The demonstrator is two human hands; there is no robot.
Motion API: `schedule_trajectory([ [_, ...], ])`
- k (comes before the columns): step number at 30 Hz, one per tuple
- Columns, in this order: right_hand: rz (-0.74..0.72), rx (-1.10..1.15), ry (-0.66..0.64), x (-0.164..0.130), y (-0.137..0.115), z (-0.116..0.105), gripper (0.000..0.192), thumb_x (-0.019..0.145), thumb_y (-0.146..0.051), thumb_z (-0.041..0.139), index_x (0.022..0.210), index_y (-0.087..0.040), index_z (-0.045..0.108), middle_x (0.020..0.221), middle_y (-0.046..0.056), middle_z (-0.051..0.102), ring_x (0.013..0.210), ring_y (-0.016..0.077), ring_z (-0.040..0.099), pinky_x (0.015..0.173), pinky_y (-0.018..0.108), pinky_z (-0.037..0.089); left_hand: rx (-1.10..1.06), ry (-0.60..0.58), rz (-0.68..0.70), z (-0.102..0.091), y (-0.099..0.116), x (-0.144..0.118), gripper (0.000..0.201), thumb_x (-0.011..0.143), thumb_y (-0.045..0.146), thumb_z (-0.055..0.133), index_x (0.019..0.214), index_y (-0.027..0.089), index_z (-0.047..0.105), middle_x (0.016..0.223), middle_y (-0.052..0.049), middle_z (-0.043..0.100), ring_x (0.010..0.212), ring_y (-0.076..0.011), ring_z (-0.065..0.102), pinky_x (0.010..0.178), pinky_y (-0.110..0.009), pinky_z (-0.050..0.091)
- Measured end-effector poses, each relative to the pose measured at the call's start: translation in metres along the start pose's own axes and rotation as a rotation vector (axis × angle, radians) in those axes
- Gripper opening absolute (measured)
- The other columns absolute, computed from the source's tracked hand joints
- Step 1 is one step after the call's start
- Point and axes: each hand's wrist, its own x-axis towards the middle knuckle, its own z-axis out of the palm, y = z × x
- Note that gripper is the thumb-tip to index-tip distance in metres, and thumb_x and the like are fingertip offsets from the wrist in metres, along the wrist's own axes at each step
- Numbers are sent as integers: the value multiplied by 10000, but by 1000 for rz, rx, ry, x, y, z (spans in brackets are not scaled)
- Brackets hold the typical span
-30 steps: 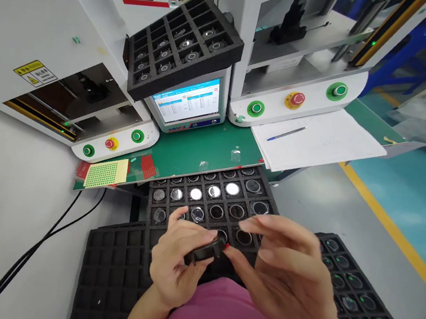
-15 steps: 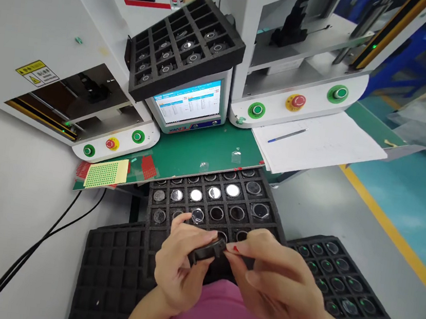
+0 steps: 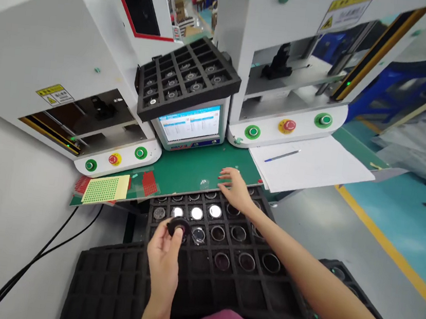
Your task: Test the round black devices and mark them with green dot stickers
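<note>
My left hand [image 3: 164, 257] grips a round black watch case [image 3: 180, 223], thumb across its face and fingers beneath. It is held above the black foam tray [image 3: 197, 287], whose upper pockets hold several round watch parts, some with bright reflective faces. My right hand [image 3: 235, 189] reaches over the green tabletop's front edge, palm down. Its fingers are apart, and no object shows in them. Just left of those fingers lies a small piece of clear film [image 3: 204, 183] on the green tabletop [image 3: 180, 173].
A tilted foam tray [image 3: 191, 82] with watch parts rests on the monitor [image 3: 191, 126]. White press machines stand left and right [image 3: 287, 122]. Papers with a pen [image 3: 282, 155], green dot stickers [image 3: 102, 189] and red stickers [image 3: 149, 183] lie on the table. Another filled tray [image 3: 339, 273] is at right.
Both hands were together at the watch case near my body. My left hand has carried it left and slightly up; my right hand has let go and moved forward to the tabletop edge.
</note>
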Motion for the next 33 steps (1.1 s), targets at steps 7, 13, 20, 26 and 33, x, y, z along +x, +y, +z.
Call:
schedule_trajectory([
  [7,35,-20,-128,37,28,43,281,939,-329,601,1162,-159,599,1190,84,610,995,200,629,839,397,556,-114,-306,-346,-8,6,1,361,732,455,773,867,178,584,890,-84,759,731,-158,671,726,-275,522],
  [13,91,60,-124,43,2,44,206,918,-277,619,1080,-151,604,1176,82,594,881,161,621,741,334,560,-168,-209,-323,-3,12,4,424,681,452,813,913,126,672,884,-106,752,514,-62,492,498,-193,390],
  [20,32,348,-114,-15,-90,-8,254,789,-141,637,994,-262,550,1367,73,469,859,138,584,706,309,558,-266,-237,-348,2,14,-1,358,699,421,808,834,136,638,897,-117,759,589,-103,609,577,-214,483],
  [26,151,872,-69,-69,-159,-37,421,742,-34,721,1038,-323,643,1276,35,529,779,85,563,643,221,554,-277,-254,-324,16,12,-9,347,728,426,788,880,127,702,896,-106,763,502,-50,532,494,-166,436],
  [33,285,1051,-68,-84,-157,-16,425,709,-63,781,1019,-327,661,1268,31,529,788,100,578,582,225,581,-457,-293,-207,27,18,-22,467,826,584,620,911,145,752,826,-100,756,628,-168,662,598,-282,545],
])
